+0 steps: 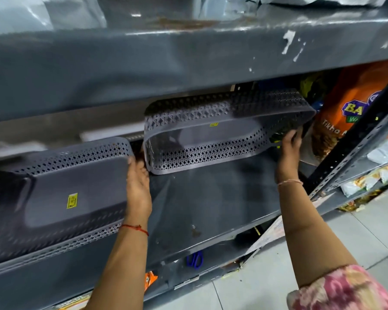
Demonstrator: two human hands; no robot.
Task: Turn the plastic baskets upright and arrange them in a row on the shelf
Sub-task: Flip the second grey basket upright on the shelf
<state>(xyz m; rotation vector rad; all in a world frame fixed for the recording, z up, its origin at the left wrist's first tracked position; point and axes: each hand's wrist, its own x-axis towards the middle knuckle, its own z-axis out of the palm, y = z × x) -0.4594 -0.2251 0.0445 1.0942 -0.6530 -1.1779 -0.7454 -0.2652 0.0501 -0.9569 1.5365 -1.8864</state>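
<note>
Two grey perforated plastic baskets are on the grey metal shelf [211, 198]. The left basket [61, 193] sits upright near the shelf's front edge, a yellow sticker on its inner floor. The right basket [222, 130] lies tipped on its side further back, its open mouth facing me. My left hand [138, 186] is between the two baskets, fingers at the right basket's lower left rim and touching the left basket's right wall. My right hand [289, 146] grips the right basket's right end.
An upper shelf board [166, 63] hangs low over the baskets. An orange snack bag [349, 113] stands just right of the tipped basket. A perforated upright post [356, 148] bounds the shelf on the right. Blue scissors [195, 259] lie on the shelf below.
</note>
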